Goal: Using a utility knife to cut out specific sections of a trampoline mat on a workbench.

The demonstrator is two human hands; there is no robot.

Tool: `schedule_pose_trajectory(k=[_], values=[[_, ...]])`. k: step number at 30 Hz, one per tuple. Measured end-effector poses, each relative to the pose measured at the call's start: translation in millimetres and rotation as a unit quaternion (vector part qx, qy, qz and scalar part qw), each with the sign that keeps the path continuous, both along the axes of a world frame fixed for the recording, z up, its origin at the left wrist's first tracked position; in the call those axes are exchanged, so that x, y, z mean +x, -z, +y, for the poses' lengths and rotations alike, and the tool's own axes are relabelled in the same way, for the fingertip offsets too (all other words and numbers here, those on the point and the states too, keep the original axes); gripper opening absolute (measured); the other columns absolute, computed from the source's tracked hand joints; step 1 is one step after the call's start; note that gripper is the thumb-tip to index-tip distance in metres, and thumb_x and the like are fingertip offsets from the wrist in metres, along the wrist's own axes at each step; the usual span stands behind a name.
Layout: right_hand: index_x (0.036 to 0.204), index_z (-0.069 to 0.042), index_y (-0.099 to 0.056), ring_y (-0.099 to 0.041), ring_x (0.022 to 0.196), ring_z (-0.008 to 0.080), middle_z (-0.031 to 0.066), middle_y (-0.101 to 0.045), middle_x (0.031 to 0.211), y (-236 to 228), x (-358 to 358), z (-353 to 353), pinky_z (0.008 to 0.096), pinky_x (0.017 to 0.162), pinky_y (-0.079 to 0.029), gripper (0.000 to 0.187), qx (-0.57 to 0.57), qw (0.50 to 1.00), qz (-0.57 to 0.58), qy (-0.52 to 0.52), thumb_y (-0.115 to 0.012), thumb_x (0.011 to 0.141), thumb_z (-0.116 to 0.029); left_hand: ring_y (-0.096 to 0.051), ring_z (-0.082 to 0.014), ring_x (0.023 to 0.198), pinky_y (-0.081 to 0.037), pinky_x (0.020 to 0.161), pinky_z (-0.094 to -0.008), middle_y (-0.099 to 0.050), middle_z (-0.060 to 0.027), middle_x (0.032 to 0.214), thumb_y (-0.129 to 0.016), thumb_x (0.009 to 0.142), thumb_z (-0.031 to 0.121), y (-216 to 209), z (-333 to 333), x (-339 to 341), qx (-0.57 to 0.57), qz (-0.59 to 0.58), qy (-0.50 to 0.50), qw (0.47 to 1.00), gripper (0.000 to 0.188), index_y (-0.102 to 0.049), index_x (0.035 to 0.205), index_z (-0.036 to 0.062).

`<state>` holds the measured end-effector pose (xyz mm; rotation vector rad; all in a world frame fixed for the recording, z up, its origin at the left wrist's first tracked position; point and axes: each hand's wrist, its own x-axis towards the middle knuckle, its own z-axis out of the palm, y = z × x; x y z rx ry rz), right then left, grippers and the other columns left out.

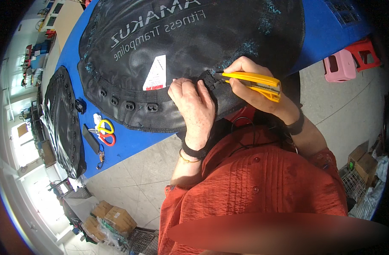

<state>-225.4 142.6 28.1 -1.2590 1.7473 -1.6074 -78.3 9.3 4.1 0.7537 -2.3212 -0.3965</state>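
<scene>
A large black trampoline mat (130,46) with pale lettering and a thick stitched border lies before me. My left hand (193,102) rests on its near border, palm down, thumb apart from the fingers, beside a white label (157,72). My right hand (254,87) is closed round yellow thread snips (269,87). Their dark tips point left, at a black webbing piece (209,80) on the border, just right of my left hand. Several black fittings (129,106) line the border on the left. Bits of blue thread (246,49) cling to the mat.
The mat lies on a blue table (122,148). Red- and yellow-handled scissors (106,132) and a dark flat strip (91,139) lie at left, near another black bordered piece (62,121). Pink (340,66) and red (365,53) stools stand right; cardboard boxes (118,217) sit lower left.
</scene>
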Motion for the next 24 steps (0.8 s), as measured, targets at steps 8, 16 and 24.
schedule_pose_trajectory(k=[8, 16, 24], values=[[0.105, -0.004, -0.059, -0.060, 0.082, 0.0111, 0.0040, -0.063, 0.090, 2.2, 1.0, 7.3, 0.0295, 0.076, -0.050, 0.015, 0.024, 1.000, 0.007, -0.003, -0.066, 0.093, -0.010, -0.054, -0.0409, 0.101, -0.045, 0.090, -0.0494, -0.058, -0.0246, 0.107, -0.068, 0.092, 0.004, -2.5, 1.2, -0.7, 0.007, -0.002, -0.004, 1.000, 0.015, -0.060, 0.097, -0.0071], [0.105, -0.005, -0.059, -0.060, 0.083, 0.0111, 0.0039, -0.063, 0.090, 0.7, -0.4, 10.2, 0.0299, 0.077, -0.050, 0.016, 0.023, 1.000, -0.013, -0.014, -0.067, 0.094, -0.013, -0.051, -0.0448, 0.106, -0.043, 0.097, -0.0514, -0.055, -0.0277, 0.110, -0.064, 0.091, 0.000, -5.2, 2.9, 0.2, 0.036, -0.017, 0.003, 0.999, 0.017, -0.059, 0.103, -0.0110], [0.110, -0.005, -0.061, -0.057, 0.081, 0.0070, 0.0010, -0.063, 0.089, 6.0, 7.7, 7.8, 0.0274, 0.075, -0.050, 0.017, -0.027, 0.997, -0.069, 0.019, -0.065, 0.100, -0.018, -0.053, -0.0415, 0.101, -0.044, 0.089, -0.0500, -0.058, -0.0250, 0.106, -0.066, 0.091, 0.004, 0.7, 0.4, 0.0, -0.004, -0.005, -0.007, 1.000, 0.014, -0.060, 0.098, -0.0071]])
